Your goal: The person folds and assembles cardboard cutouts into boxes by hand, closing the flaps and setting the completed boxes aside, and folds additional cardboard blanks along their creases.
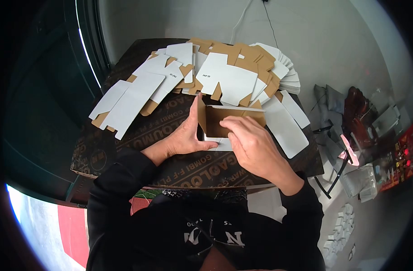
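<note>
A small open carton (217, 127), white outside and brown inside, is held above the dark printed tabletop near its middle. My left hand (187, 134) grips the carton's left side, with its thumb along the near edge and its fingers behind the side panel. The fingers of my right hand (247, 137) are curled over the carton's right part and reach into its opening; the thumb is near the front wall. Flat, unfolded white-and-brown carton blanks (231, 79) lie in overlapping piles just beyond the carton.
More blanks (136, 101) lie at the left of the dark table (125, 156), others (283, 124) at the right. A fanned stack (290, 81) sits at the back right. Beyond the table are a chair (335, 101) and small white boxes (339, 230) on the floor.
</note>
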`<move>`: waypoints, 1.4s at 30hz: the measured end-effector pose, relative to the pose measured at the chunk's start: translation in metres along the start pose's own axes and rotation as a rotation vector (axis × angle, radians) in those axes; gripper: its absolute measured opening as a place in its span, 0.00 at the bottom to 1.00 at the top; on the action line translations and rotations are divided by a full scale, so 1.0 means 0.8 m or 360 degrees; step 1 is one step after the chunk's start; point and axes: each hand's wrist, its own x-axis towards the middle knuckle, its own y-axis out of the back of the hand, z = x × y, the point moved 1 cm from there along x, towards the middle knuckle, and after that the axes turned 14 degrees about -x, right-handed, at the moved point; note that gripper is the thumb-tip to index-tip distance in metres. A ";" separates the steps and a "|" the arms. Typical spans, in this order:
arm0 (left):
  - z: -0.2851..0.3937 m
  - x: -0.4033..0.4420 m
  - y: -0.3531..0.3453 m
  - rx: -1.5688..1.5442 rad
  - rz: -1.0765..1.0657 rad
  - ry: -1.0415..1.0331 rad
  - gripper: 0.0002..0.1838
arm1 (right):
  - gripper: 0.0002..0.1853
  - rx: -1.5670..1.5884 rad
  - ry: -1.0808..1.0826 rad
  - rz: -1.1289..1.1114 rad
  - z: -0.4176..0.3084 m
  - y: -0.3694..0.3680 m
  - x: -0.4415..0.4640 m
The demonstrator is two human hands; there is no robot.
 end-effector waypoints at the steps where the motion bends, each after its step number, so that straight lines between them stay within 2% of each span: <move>1: 0.001 0.000 0.001 -0.0008 -0.0001 0.0005 0.78 | 0.13 -0.0046 0.0000 0.0030 0.003 0.003 0.007; 7: 0.009 0.000 -0.003 -0.0011 0.0002 -0.0030 0.75 | 0.14 -0.0242 -0.0133 0.0144 0.042 0.008 0.051; 10: 0.015 0.001 -0.002 0.0034 0.0027 -0.0080 0.73 | 0.11 -0.0236 -0.0201 0.0211 0.069 -0.009 0.067; 14: 0.022 0.003 0.000 0.0041 -0.0112 -0.0101 0.65 | 0.16 -0.0312 -0.0457 -0.0475 0.104 -0.037 0.075; 19: 0.024 0.004 0.002 0.0253 -0.0241 0.0041 0.57 | 0.18 0.0175 -0.0610 -0.0600 0.114 -0.025 0.076; 21: 0.024 0.004 0.002 0.0221 -0.0210 0.0055 0.56 | 0.18 0.0128 -0.0605 -0.0267 0.101 -0.002 0.070; 22: 0.024 0.004 0.001 0.0191 -0.0189 0.0064 0.55 | 0.18 0.0124 -0.0600 -0.0277 0.102 -0.003 0.059; 24: 0.023 0.005 -0.001 0.0127 -0.0152 0.0078 0.54 | 0.12 -0.0492 -0.0564 0.0312 0.103 -0.004 0.034; 25: 0.023 0.005 -0.002 0.0117 -0.0148 0.0076 0.54 | 0.12 -0.0499 -0.0561 0.0304 0.098 -0.003 0.026; 29: 0.023 0.007 -0.003 0.0200 -0.0143 0.0081 0.53 | 0.09 -0.0464 -0.0869 -0.0288 0.080 0.000 -0.002; 31: 0.023 0.006 -0.005 0.0196 -0.0137 0.0069 0.53 | 0.09 -0.0489 -0.0554 0.0075 0.081 -0.030 -0.015; 32: 0.023 0.005 -0.005 0.0195 -0.0129 0.0056 0.52 | 0.09 -0.0485 -0.0558 0.0078 0.076 -0.034 -0.017; 34: 0.024 0.006 -0.004 0.0199 -0.0110 0.0025 0.52 | 0.09 -0.0593 -0.0297 -0.0001 0.066 -0.040 -0.017; 40: 0.023 0.007 0.000 0.0179 -0.0131 0.0016 0.52 | 0.15 -0.0185 -0.0267 -0.0113 0.095 -0.046 -0.014; 42: 0.021 0.007 0.005 0.0156 -0.0173 0.0010 0.52 | 0.19 0.0056 -0.0647 -0.0126 0.096 -0.045 -0.006</move>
